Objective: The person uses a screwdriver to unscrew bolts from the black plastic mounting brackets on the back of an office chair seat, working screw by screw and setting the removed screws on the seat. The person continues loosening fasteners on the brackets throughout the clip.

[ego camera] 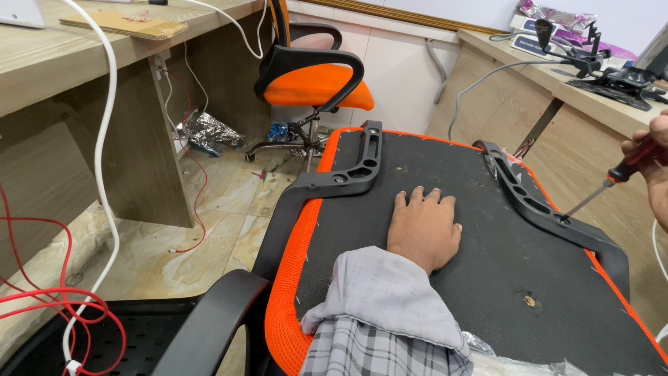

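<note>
An upturned chair seat (445, 306) with black underside fabric and an orange mesh edge lies in front of me. My left hand (423, 227) rests flat on its middle, fingers together. Black plastic armrest brackets run along the left side (348, 174) and the right side (536, 205) of the seat. My right hand (653, 163) grips a screwdriver (604, 184) with a red and black handle. Its tip sits on a screw point in the right bracket.
An orange and black office chair (314, 73) stands behind on the tiled floor. Wooden desks (62, 63) flank both sides. White and red cables (104, 181) hang at the left. Crumpled foil (209, 132) lies under the left desk. A black armrest (209, 320) sits near my left.
</note>
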